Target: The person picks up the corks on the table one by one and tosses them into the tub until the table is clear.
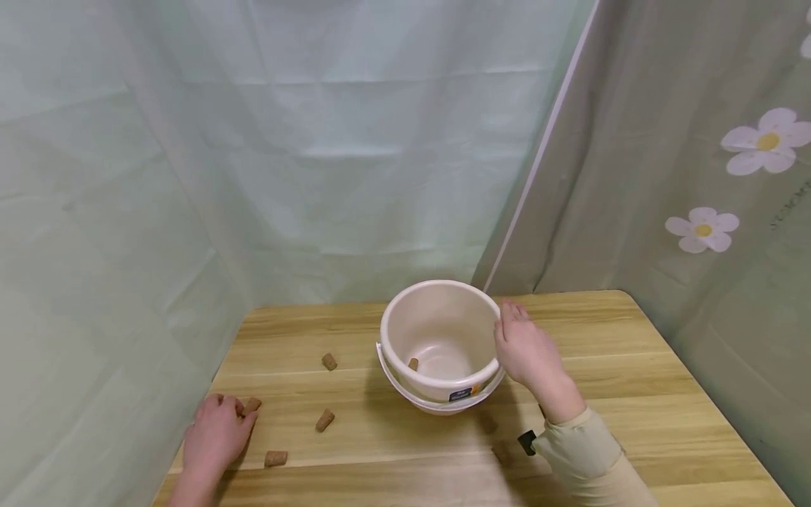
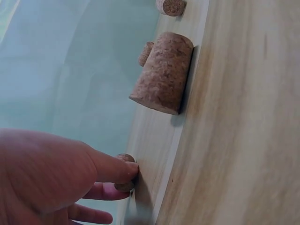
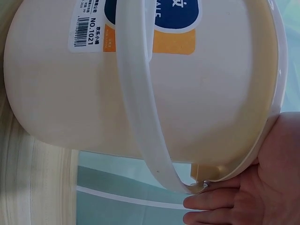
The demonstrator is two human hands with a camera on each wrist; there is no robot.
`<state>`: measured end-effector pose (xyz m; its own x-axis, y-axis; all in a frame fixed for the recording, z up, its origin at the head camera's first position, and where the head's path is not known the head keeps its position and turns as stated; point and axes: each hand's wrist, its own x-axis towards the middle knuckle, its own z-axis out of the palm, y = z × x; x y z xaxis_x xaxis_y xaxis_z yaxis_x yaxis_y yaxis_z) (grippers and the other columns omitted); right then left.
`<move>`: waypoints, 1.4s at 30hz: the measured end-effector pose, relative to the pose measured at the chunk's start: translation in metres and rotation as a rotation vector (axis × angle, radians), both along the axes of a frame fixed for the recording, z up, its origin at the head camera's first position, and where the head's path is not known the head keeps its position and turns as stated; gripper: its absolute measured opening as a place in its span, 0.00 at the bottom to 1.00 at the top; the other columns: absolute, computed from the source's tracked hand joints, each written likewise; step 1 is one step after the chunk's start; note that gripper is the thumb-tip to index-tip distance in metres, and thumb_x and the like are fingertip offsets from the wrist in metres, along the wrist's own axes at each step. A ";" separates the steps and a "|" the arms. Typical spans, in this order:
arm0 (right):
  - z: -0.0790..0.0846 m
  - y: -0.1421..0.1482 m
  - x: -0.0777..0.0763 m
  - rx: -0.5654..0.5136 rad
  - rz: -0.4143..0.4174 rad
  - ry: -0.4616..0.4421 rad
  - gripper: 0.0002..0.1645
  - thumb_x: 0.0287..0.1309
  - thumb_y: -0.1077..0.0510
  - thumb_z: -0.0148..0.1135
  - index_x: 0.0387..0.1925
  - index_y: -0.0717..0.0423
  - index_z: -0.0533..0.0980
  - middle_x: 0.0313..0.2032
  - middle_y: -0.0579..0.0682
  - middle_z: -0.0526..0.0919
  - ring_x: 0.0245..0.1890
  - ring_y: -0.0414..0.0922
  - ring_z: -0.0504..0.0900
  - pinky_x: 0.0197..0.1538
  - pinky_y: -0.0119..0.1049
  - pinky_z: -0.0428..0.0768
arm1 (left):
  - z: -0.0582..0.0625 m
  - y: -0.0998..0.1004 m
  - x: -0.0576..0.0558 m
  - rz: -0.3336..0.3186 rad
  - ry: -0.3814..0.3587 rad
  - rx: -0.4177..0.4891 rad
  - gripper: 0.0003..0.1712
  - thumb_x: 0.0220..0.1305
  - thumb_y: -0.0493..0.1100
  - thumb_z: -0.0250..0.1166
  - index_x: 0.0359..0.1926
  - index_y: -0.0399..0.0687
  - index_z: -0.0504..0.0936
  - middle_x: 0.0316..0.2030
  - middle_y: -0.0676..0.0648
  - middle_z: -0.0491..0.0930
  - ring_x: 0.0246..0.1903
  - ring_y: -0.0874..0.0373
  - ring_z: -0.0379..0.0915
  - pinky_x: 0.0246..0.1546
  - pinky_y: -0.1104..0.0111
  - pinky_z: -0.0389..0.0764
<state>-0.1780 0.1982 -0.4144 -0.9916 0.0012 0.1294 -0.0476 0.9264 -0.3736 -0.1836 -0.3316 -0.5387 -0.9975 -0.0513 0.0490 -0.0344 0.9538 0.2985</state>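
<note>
At the table's left, my left hand pinches a cork between thumb and fingers; in the left wrist view that cork is partly covered by the thumb. Loose corks lie to its right: a near one, a middle one and a farther one. My right hand holds the right rim of a cream bucket, its fingers down the outside beside the handle joint; the thumb is hidden in the right wrist view. Inside the bucket, one cork shows on the floor.
The bucket's white handle hangs down across its front, over the label. A small dark object is beside the right sleeve. The wooden table meets pale curtains at the back and left, and a flowered curtain at the right.
</note>
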 end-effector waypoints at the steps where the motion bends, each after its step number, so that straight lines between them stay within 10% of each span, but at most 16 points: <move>1: 0.000 0.000 0.000 -0.002 0.001 -0.003 0.35 0.85 0.53 0.35 0.80 0.73 0.57 0.78 0.70 0.61 0.78 0.69 0.61 0.76 0.66 0.62 | -0.001 0.000 0.000 0.001 -0.002 0.000 0.17 0.71 0.47 0.69 0.39 0.35 0.82 0.53 0.22 0.73 0.53 0.25 0.71 0.39 0.31 0.79; 42: 0.000 0.000 0.001 0.007 0.011 0.006 0.35 0.84 0.54 0.36 0.78 0.75 0.58 0.77 0.71 0.63 0.77 0.69 0.62 0.76 0.66 0.63 | 0.004 -0.003 0.010 -0.066 0.014 0.167 0.18 0.74 0.47 0.70 0.46 0.33 0.86 0.70 0.16 0.61 0.69 0.17 0.55 0.63 0.23 0.64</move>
